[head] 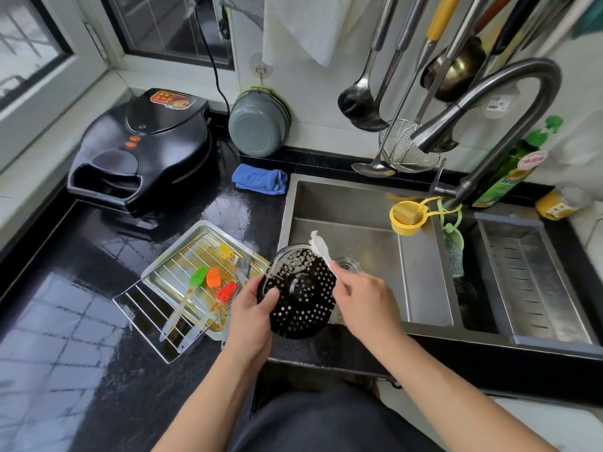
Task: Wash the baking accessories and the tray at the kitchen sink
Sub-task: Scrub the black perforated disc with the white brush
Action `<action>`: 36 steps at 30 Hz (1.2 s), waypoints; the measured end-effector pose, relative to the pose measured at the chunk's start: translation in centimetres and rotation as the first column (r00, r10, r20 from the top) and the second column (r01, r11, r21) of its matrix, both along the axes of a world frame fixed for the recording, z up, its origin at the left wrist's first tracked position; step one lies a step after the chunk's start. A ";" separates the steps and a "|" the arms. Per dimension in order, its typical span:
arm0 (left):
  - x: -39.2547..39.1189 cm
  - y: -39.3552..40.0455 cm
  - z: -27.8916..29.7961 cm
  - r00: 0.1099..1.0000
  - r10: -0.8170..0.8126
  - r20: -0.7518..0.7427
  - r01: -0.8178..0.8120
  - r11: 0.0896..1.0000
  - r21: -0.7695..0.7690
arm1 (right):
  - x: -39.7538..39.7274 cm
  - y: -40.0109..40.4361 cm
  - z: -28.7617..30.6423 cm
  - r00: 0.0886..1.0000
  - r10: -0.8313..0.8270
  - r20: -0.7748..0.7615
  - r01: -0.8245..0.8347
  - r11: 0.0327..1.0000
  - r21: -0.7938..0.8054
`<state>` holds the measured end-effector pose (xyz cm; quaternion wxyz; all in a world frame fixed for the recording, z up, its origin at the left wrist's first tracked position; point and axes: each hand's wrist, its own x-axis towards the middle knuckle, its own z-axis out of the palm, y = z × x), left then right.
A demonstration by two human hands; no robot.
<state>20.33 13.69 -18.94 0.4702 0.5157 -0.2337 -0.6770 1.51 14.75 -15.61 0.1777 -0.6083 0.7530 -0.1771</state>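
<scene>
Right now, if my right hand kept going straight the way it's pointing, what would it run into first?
The right hand points up and left, gripping a white brush. Its fingers already sit beside the black perforated plate that the left hand holds, so it would likely meet that plate's rim first; depth is unclear.

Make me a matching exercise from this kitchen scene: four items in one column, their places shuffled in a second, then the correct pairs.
Items:
1. perforated black disc
2. silicone brushes
3. blue cloth
4. yellow cup

Places:
A. hanging at the base of the faucet
B. on the wire rack over the tray
C. in the left hand
D. on the counter, left of the sink's back corner

Pairs: 1-C, 2-B, 3-D, 4-A
</scene>
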 end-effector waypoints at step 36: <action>1.4 -1.0 2.0 0.975 -0.066 -0.214 0.085 0.993 0.078 | -3.9 -0.4 2.0 0.943 0.314 -0.109 -0.317 0.949 -0.010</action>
